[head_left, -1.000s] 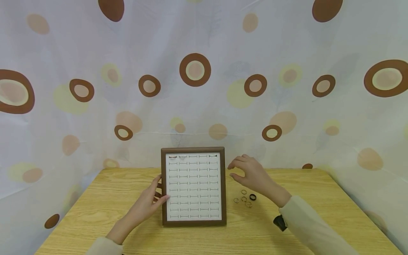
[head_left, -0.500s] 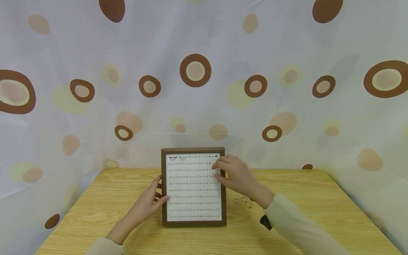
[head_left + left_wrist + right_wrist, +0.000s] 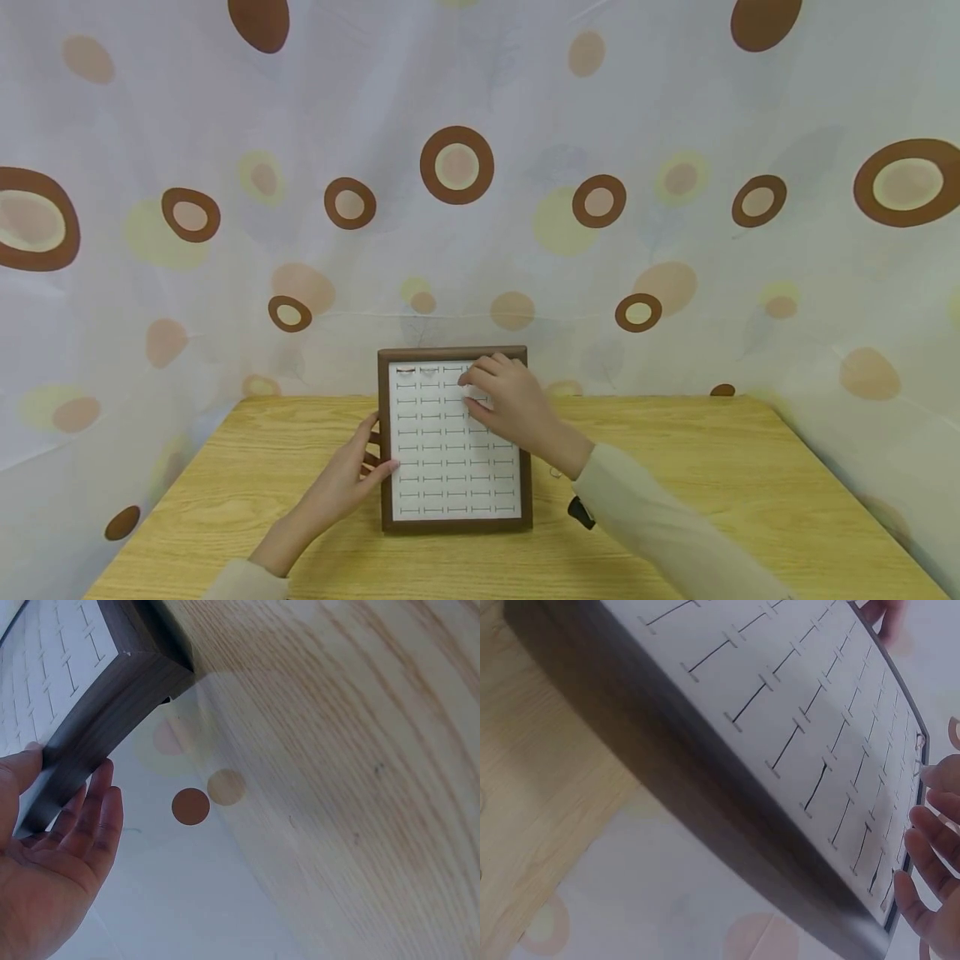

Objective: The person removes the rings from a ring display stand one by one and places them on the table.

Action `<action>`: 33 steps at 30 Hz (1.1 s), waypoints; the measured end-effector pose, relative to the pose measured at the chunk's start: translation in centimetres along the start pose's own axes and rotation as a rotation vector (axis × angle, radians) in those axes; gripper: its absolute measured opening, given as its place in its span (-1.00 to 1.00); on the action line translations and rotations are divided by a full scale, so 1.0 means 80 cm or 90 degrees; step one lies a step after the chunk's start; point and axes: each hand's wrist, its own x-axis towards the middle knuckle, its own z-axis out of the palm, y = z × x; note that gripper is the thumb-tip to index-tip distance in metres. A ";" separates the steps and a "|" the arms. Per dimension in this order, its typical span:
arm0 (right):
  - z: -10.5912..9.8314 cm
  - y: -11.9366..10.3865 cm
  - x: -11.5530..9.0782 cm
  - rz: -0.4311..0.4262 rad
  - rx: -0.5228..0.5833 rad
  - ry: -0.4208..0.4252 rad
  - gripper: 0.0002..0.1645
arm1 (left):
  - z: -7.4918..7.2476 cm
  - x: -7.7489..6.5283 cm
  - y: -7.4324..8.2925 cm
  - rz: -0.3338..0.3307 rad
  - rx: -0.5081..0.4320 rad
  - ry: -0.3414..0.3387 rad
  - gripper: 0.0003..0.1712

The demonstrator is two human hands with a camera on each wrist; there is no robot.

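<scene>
A brown-framed ring display board (image 3: 457, 467) with rows of slits in a white pad leans up on the wooden table. My left hand (image 3: 348, 479) grips its left edge, thumb on the front and fingers behind, as the left wrist view also shows. Two rings sit in the top row's left slots, a coppery ring (image 3: 406, 370) and a silvery ring (image 3: 429, 371). Over the upper right of the pad hovers my right hand (image 3: 513, 404), thumb and forefinger apart. No ring shows between its fingers in the right wrist view, where the fingers (image 3: 934, 847) are spread.
One loose ring (image 3: 556, 472) shows on the table (image 3: 675, 467) right of the board, partly behind the right forearm, which hides that area. A patterned curtain (image 3: 465, 250) hangs behind the table. A black device (image 3: 580, 512) sits under the right cuff.
My right hand has moved left, from beside the board to over its upper right part. The forearm now covers most of the loose rings. My left hand and the board stay put.
</scene>
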 end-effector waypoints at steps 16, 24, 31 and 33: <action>0.024 -0.022 0.035 0.014 -0.040 0.019 -0.83 | -0.001 0.000 0.001 0.008 -0.005 -0.001 -0.17; 0.032 -0.024 0.044 0.019 -0.064 0.049 -0.87 | -0.001 0.000 -0.001 0.018 -0.003 0.003 -0.16; 0.037 -0.026 0.047 0.022 -0.074 0.048 -0.93 | 0.000 0.000 -0.002 0.030 -0.008 0.015 -0.17; 0.038 -0.027 0.046 0.022 -0.078 0.053 -0.93 | 0.000 0.000 -0.002 0.030 -0.008 0.014 -0.17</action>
